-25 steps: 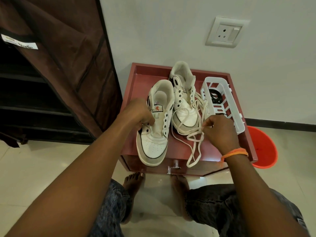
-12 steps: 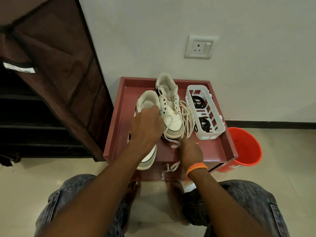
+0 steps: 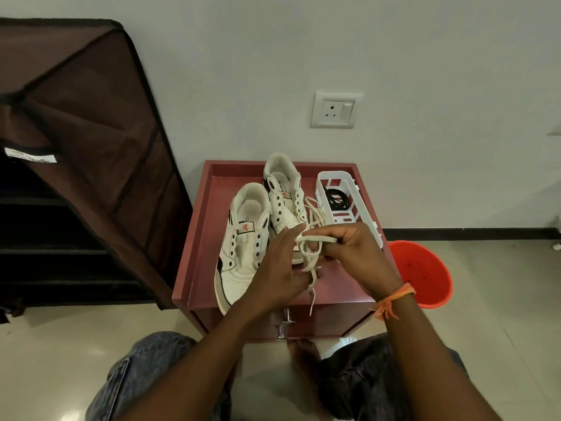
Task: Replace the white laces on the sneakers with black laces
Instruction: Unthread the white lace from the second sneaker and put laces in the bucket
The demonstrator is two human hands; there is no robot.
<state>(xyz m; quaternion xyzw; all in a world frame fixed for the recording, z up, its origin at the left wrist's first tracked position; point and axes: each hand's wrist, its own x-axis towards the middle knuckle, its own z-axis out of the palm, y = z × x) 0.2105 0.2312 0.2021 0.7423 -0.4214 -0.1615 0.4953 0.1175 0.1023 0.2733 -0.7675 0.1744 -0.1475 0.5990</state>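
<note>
Since half a second ago the left hand [image 3: 274, 276] has left the near sneaker [image 3: 243, 244] and joined the right hand [image 3: 353, 253] above the red cabinet top [image 3: 206, 238]; the white lace [image 3: 309, 256], then slack on the surface, is now lifted between them.

From the head camera, the white basket [image 3: 361, 218] stands just beyond the right fingers and holds coiled black laces [image 3: 335, 199] at its far end; its near end is hidden by that hand. An orange bucket [image 3: 425, 276] stands on the floor to the right, nothing clear inside.

Both hands meet with fingers curled. The right pinches a short taut stretch of lace, whose other end lies at the left fingertips; loops hang below, one tail past the cabinet edge. How the left fingers grip beneath is hidden.

The far sneaker [image 3: 283, 196] sits beyond the fingertips, its toe covered by the hands. More lace trails from it toward the basket.
</note>
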